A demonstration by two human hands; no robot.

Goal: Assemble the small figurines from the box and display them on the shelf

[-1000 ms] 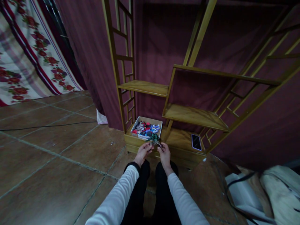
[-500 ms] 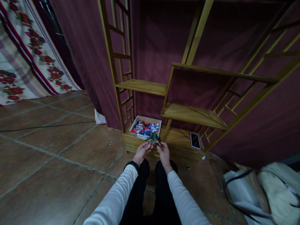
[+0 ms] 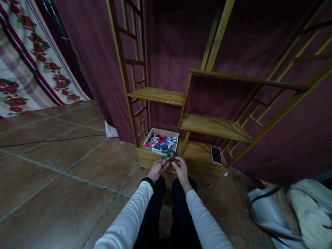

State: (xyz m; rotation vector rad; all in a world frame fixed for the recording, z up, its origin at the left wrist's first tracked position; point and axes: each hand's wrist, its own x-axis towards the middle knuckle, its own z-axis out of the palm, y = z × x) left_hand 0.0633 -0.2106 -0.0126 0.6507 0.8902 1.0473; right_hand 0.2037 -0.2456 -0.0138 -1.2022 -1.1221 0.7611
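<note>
Both my hands are held together in front of my knees, pinching a small green and dark trinket (image 3: pixel 169 154). My left hand (image 3: pixel 158 168) grips its left side, my right hand (image 3: pixel 181 167) its right side, fingers closed. Just beyond them an open white box (image 3: pixel 161 140) full of several small colourful pieces sits on the bottom board of a wooden shelf unit (image 3: pixel 199 152).
A phone (image 3: pixel 215 155) lies on the same bottom board, right of the box. The shelf boards above (image 3: pixel 212 126) are bare. Dark red curtain hangs behind. A black cable (image 3: pixel 52 139) crosses the tiled floor at left. Bags and cloth (image 3: pixel 298 211) lie at right.
My hands have shifted slightly up and closer together on the trinket. The view has drifted a little.
</note>
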